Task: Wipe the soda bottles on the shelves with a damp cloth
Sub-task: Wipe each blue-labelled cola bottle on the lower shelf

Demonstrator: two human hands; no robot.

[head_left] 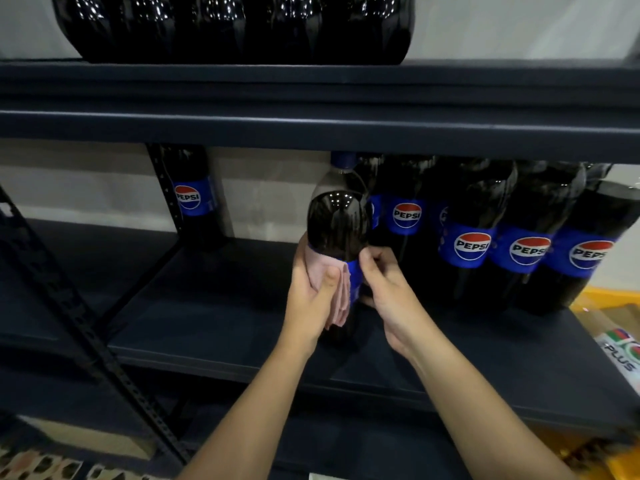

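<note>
One soda bottle [337,223] sits between two hands: left grip [311,299] presses one pink cloth [337,292] against it, right grip [384,282] pinches its label. Right of them stand several more bottles [471,244]; one lone bottle [194,199] stands far left.

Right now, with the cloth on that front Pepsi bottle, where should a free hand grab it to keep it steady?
Probably around the labelled waist of the front bottle, from its right, where the right hand already holds it. The left hand presses the pink cloth on the left side, and the body there is straight, unlike the domed shoulder above.
</note>
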